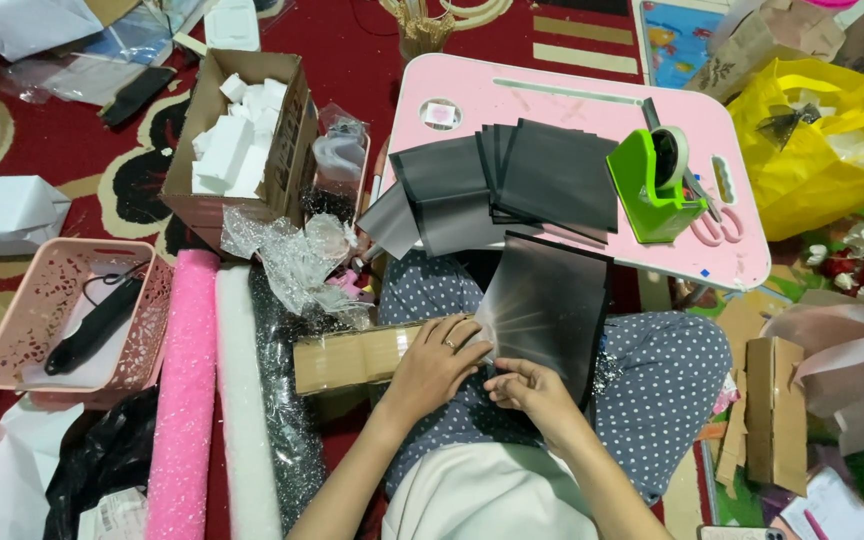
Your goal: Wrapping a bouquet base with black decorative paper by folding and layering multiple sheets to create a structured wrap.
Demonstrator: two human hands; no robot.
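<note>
both my hands on a dark shiny sheet (pixel 544 310) over my lap, just below the pink table (pixel 572 100) edge. my left hand (pixel 437 365) is spread flat, fingers pressing the sheet's lower left corner, wrist over a flat cardboard piece (pixel 352 358). my right hand (pixel 532 392) is pinched closed on the sheet's bottom edge. on the table: a stack of dark sheets (pixel 512 180), a green tape dispenser (pixel 657 190), pink scissors (pixel 717 222). to my left: pink roll (pixel 184 400), white roll (pixel 244 420), pink basket (pixel 72 315), cardboard box of white foam blocks (pixel 242 140). yellow bag (pixel 822 150) at right.
</note>
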